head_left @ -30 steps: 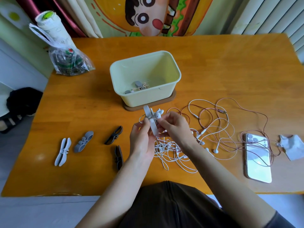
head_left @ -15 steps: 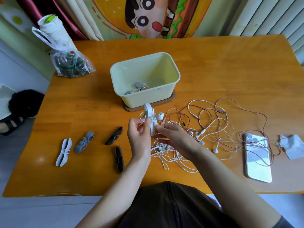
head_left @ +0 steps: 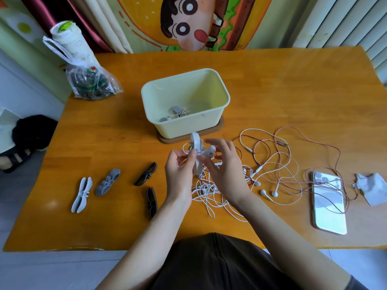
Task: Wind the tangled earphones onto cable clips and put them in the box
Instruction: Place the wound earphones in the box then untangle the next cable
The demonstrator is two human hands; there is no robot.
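My left hand (head_left: 180, 170) pinches a white cable clip (head_left: 195, 143) upright, just in front of the pale green box (head_left: 217, 120). A white earphone cable is partly wound on the clip, with an earbud (head_left: 211, 147) sticking out. My right hand (head_left: 224, 168) hovers beside the clip with fingers spread, touching the cable. Loose white earphones (head_left: 211, 197) trail under both hands. A tangle of white and pink earphones (head_left: 278, 164) spreads to the right. Inside the box lies a grey clip with wound earphones (head_left: 178, 113).
Spare clips lie at the left: a white clip (head_left: 81, 194), a grey clip (head_left: 107, 182) and two dark clips (head_left: 146, 173) (head_left: 152, 201). A phone (head_left: 328, 204) and a crumpled paper (head_left: 372, 191) lie right. A plastic bag (head_left: 92, 84) stands back left.
My right hand has lifted off the clip and opened its fingers, moving up and right. The left hand has turned the clip more upright and kept hold of it.
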